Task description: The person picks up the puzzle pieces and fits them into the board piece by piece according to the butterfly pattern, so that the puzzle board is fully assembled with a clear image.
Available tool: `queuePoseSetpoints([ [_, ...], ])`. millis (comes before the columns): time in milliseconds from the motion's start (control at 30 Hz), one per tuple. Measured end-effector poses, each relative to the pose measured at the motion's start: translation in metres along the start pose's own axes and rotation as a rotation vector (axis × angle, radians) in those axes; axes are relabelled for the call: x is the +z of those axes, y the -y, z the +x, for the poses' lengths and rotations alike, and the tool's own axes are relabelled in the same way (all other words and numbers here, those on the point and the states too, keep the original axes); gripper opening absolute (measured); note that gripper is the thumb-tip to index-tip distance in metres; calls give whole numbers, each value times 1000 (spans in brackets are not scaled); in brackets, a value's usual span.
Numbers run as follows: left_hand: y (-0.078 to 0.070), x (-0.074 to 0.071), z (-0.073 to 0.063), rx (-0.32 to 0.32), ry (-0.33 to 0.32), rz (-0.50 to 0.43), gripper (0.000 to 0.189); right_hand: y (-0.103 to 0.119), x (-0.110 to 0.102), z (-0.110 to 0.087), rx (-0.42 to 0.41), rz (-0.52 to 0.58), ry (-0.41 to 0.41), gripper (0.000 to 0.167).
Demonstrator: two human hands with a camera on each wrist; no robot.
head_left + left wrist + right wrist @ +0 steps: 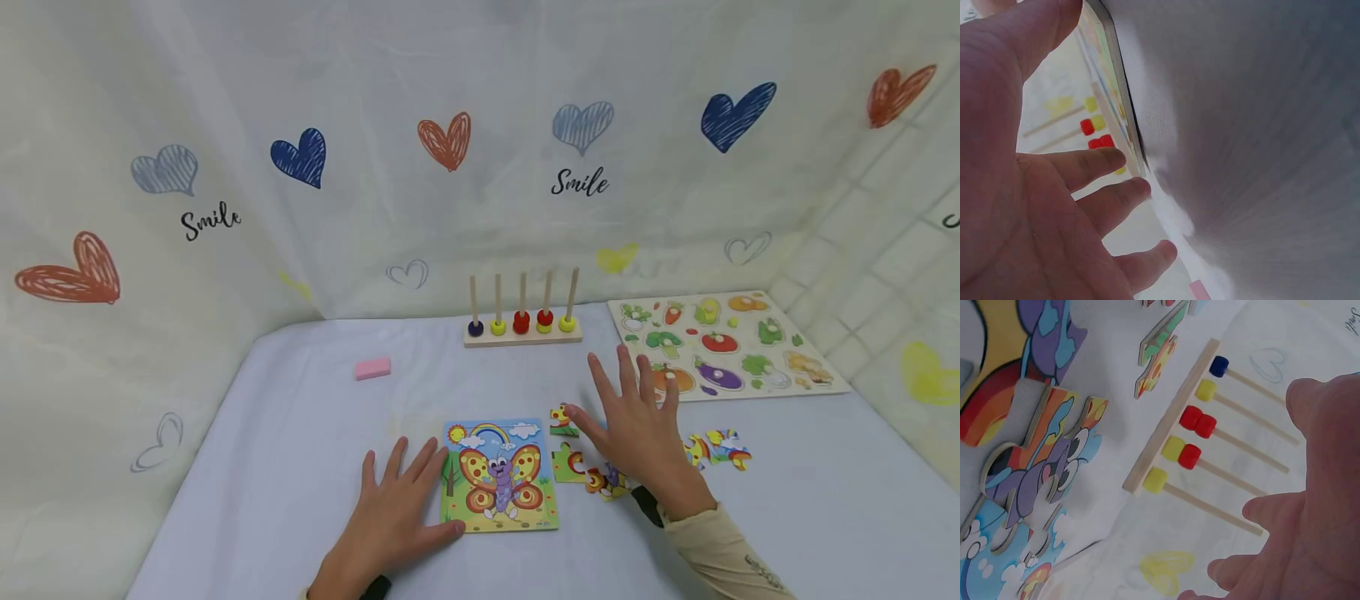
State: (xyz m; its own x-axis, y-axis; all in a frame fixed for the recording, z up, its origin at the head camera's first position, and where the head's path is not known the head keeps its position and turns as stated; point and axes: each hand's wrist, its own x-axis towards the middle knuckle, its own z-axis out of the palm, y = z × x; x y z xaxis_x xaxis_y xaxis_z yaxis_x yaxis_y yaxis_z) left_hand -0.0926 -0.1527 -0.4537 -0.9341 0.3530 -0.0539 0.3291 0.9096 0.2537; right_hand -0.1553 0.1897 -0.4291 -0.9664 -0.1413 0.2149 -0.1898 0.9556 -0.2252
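A square butterfly puzzle board (501,479) lies flat on the table. My left hand (397,508) is at its left side, fingers spread, with the thumb at the lower left corner and the fingertips beside the upper left edge. In the left wrist view those fingers (1107,212) are straight and hold nothing. My right hand (641,429) hovers spread over loose jigsaw pieces to the right of the board. A green-edged piece (567,465) and a small piece (562,419) show left of it. A purple-faced piece (1054,450) appears large in the right wrist view.
Behind stands a wooden bead counter (522,337) with pegs and coloured beads. The vegetable peg puzzle (720,343) lies at the back right, close to my right fingertips. A pink block (372,368) sits at the back left. More jigsaw pieces (726,448) lie right of my right hand.
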Motion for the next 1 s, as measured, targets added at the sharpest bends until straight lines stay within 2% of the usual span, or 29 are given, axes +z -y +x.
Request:
queuePoseSetpoints([
  [300, -1, 2, 0, 11, -3, -12, 95, 0, -3, 0, 3, 48, 33, 89],
  [833, -6, 6, 0, 21, -18, 21, 95, -9, -15, -3, -120, 237, 77, 75],
  [1000, -6, 4, 1, 9, 1, 24, 94, -16, -19, -7, -143, 313, 102, 73],
])
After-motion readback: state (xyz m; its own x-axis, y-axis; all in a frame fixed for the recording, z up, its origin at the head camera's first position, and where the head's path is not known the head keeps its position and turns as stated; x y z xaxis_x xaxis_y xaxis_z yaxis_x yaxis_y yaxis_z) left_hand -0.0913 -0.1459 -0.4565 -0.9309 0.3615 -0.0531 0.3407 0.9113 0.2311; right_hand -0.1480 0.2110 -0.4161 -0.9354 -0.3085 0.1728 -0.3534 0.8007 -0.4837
